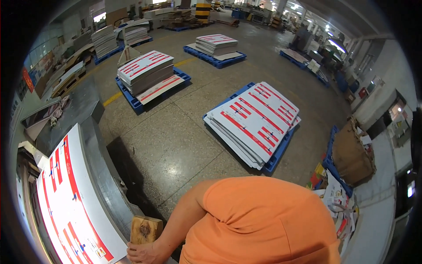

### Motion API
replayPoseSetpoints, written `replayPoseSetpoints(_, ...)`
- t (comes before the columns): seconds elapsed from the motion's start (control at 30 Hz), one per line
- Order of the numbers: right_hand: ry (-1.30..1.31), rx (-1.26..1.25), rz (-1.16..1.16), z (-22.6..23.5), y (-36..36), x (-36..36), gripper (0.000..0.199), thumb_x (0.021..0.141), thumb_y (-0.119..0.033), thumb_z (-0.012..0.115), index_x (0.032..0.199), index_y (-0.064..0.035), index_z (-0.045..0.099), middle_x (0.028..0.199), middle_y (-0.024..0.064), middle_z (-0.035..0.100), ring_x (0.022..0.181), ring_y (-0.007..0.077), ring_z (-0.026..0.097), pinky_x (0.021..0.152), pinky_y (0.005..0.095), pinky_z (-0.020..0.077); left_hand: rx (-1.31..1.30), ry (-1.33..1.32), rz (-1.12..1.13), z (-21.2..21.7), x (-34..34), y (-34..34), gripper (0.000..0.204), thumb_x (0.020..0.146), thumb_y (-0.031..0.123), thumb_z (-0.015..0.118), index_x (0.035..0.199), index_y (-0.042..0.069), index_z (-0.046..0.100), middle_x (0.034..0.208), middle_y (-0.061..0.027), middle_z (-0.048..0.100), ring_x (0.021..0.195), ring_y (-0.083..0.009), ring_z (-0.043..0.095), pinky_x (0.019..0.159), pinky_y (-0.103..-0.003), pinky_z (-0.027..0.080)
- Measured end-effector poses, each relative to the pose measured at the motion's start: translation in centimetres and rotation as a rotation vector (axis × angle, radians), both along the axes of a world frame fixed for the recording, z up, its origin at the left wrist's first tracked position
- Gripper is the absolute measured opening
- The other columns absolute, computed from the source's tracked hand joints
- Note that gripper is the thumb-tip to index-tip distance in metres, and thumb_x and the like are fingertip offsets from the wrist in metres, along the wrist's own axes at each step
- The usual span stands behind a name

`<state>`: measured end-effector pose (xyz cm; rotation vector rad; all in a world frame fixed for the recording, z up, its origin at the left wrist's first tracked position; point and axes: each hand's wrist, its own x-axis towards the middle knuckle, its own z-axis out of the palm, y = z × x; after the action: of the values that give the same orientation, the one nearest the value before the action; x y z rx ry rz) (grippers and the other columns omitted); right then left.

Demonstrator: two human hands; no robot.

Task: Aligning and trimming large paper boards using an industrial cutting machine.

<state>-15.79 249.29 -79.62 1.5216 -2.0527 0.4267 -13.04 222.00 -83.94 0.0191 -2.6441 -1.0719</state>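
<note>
My right hand is at the lower left, its arm reaching down from an orange sleeve. Its fingers curl against the near side of a wooden block, whose knotted face shows above the hand. Just left of the hand lies a large white sheet with red stripes and small blue marks, bent in the fisheye picture, on the metal bed of a machine. The hand is close to the sheet's near corner; I cannot tell if they touch. My left hand is out of view.
Blue pallets bear stacks of similar red-and-white sheets: a near stack, a left stack and a farther stack. Right, by the wall, stand a brown cardboard bundle and scrap paper. A yellow line marks the floor.
</note>
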Motion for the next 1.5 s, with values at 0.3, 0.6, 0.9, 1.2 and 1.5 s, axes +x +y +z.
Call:
replayPoseSetpoints(0.3,-0.169,0.003,-0.013,0.8,0.3,1.3,0.090,0.050,-0.062,0.073,0.117,-0.0065,0.049,0.110,0.0153,0.051,0.108,0.0324,0.045,0.090,0.0533,0.0277,0.101,0.067,-0.214,0.8,0.8,-0.7,0.063,0.082,0.036,0.062,0.131,0.003,0.040,0.125,-0.0246,0.047,0.113,-0.0413,0.046,0.096,-0.051,0.037)
replayPoseSetpoints(0.6,-0.292,-0.005,-0.083,2.1,8.7,0.4,0.086,0.049,-0.058,0.077,0.125,-0.0266,0.050,0.116,0.0123,0.045,0.109,0.0296,0.040,0.083,0.0442,0.0309,0.597,-0.042,-0.080,5.2,0.9,16.6,0.062,0.083,0.041,0.057,0.130,0.004,0.042,0.123,-0.0212,0.049,0.111,-0.0378,0.048,0.093,-0.048,0.040)
replayPoseSetpoints(0.9,-0.348,-0.150,-0.023,1.2,8.4,1.9,0.080,0.051,-0.053,0.077,0.121,-0.0204,0.054,0.117,0.0148,0.044,0.110,0.0323,0.040,0.085,0.0465,0.0289,1.009,-0.097,-0.033,5.1,1.2,21.0,0.062,0.083,0.046,0.053,0.129,0.004,0.044,0.122,-0.0178,0.050,0.110,-0.0343,0.050,0.090,-0.046,0.044)
replayPoseSetpoints(1.2,-0.446,-0.226,0.231,1.4,10.5,1.5,0.072,0.054,-0.043,0.079,0.116,-0.0159,0.054,0.124,0.0148,0.043,0.115,0.0333,0.040,0.085,0.0478,0.0335,1.316,-0.061,0.053,5.4,1.5,22.2,0.063,0.084,0.050,0.049,0.127,0.005,0.046,0.121,-0.0145,0.052,0.109,-0.0310,0.053,0.087,-0.044,0.047)
replayPoseSetpoints(1.5,-0.473,-0.106,0.220,2.9,8.2,2.2,0.070,0.057,-0.029,0.076,0.121,-0.0139,0.053,0.130,0.0099,0.043,0.116,0.0340,0.041,0.089,0.0464,0.0355,1.469,0.245,0.580,4.5,9.2,11.0,0.064,0.086,0.052,0.048,0.128,0.005,0.040,0.121,-0.0119,0.050,0.107,-0.0264,0.054,0.087,-0.041,0.048)
